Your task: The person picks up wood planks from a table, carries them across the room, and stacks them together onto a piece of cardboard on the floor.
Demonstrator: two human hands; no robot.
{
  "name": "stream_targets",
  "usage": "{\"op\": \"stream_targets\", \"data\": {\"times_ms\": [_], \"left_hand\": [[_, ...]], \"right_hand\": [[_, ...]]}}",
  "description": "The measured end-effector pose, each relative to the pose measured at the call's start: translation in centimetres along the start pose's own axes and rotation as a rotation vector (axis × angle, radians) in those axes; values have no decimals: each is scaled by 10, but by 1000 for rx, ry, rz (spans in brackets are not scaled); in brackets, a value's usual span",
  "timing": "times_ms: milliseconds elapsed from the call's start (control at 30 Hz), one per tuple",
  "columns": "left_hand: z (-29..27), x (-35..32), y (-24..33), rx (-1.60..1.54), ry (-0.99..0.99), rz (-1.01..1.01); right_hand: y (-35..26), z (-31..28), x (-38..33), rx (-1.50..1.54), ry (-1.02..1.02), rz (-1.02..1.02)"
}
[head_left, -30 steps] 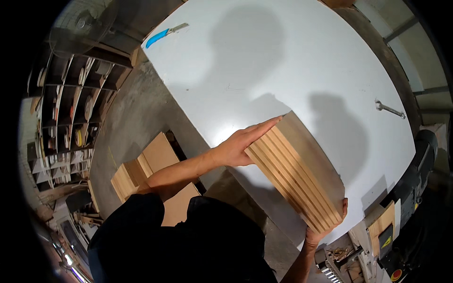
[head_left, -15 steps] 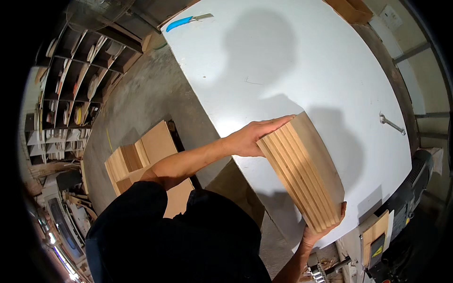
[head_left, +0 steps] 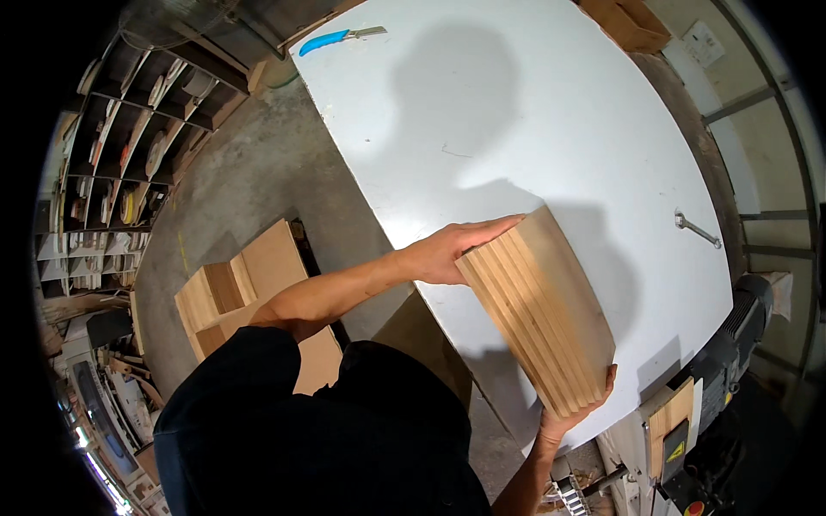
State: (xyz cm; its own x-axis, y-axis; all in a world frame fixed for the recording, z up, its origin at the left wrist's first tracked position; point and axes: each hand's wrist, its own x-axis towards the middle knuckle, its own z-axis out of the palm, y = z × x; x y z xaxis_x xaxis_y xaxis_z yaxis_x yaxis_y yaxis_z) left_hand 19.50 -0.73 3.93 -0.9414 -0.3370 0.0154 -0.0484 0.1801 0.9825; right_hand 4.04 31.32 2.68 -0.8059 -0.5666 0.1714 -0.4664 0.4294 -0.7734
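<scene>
Between my two hands is a stack of wooden boards, several layers thick with their edges facing me. My left hand grips its far left end, the fingers reaching along the end face. At the near right end my right hand holds the boards from below, its fingertips showing past the corner. The stack is over a white tabletop and casts a shadow on it. Whether its underside touches the table I cannot tell.
A blue-handled knife lies at the table's far left corner, a wrench near its right edge. More wood pieces lie on a board stack to the left. Shelves stand far left; a machine motor is at right.
The view has shifted slightly, so everything sits a little further left. My hands keep the same hold on the stack of boards.
</scene>
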Motion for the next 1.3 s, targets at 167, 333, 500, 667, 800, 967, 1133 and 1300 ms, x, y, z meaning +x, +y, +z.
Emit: {"op": "stream_targets", "data": {"times_ms": [167,333,500,667,800,967,1133,1300], "left_hand": [[0,-2,-3,-15,-10,-12],[1,9,2,86,2,24],[13,45,4,55,141,120],[11,62,16,65,143,15],[8,62,15,21,129,4],[12,62,14,-42,103,-14],[12,65,15,-110,103,-10],[9,67,7,-72,91,5]], "right_hand": [[-2,2,-2,60,18,24],[-13,-4,8,76,24,46],[-8,-15,37,117,10,21],[5,-7,36,427,84,214],[-4,1,33,508,127,262],[8,5,22,590,157,319],[2,5,28,511,109,313],[3,2,32,606,96,336]]}}
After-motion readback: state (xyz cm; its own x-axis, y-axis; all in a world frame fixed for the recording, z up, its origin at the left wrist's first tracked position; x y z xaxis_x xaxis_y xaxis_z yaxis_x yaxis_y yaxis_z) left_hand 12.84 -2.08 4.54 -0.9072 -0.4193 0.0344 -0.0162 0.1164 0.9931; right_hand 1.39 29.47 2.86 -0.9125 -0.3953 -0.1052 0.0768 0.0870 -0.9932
